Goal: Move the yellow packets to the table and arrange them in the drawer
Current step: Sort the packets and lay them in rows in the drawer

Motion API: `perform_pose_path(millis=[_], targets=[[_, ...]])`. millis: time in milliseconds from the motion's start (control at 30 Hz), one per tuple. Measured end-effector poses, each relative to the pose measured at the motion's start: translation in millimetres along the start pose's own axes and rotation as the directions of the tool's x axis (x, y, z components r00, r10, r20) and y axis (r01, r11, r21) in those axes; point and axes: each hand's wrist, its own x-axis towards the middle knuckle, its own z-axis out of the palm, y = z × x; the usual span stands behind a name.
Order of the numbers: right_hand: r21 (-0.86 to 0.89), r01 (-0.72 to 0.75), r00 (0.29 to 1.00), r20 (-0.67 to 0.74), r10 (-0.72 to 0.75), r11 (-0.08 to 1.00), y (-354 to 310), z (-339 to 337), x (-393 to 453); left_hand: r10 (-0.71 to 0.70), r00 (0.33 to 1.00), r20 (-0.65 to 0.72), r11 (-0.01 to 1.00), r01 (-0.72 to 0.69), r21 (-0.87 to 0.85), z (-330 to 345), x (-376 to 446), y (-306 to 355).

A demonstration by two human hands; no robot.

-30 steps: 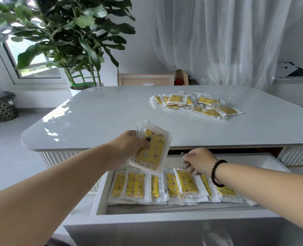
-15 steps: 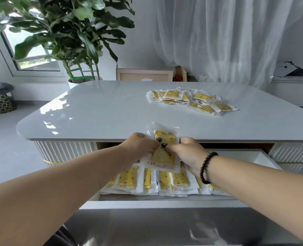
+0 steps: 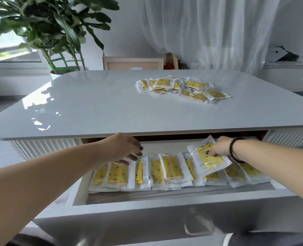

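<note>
The flat plastic packets in the open drawer [image 3: 166, 172] are clear-to-white at the edges, each with a bright yellow panel printed with small white and dark shapes, some like stars. The loose heap of the same yellow-and-white packets [image 3: 182, 87], upper centre of the frame, lies on the glossy pale grey rounded tabletop [image 3: 97, 103]. The drawer's rim [image 3: 129, 207] is white; its floor shows a grey wood grain. The round bead bracelet [image 3: 233, 150] at right is black. The leafy potted plant [image 3: 46, 23], upper left, is dark green. The sheer curtain [image 3: 209, 29] is white. The flat frame [image 3: 133, 63] behind the table is light tan.
</note>
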Motion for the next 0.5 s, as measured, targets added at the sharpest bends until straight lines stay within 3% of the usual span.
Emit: perform_pose_path(millis=[333, 500], targets=[[-0.097, 0.016, 0.999, 0.046, -0.011, 0.995, 11, 28, 16, 0.092, 0.981, 0.17, 0.99, -0.108, 0.086, 33, 13, 27], [-0.091, -0.003, 0.992, -0.129, -0.008, 0.996, 18, 51, 17, 0.096, 0.977, 0.193, 0.989, -0.116, 0.095, 42, 21, 29]])
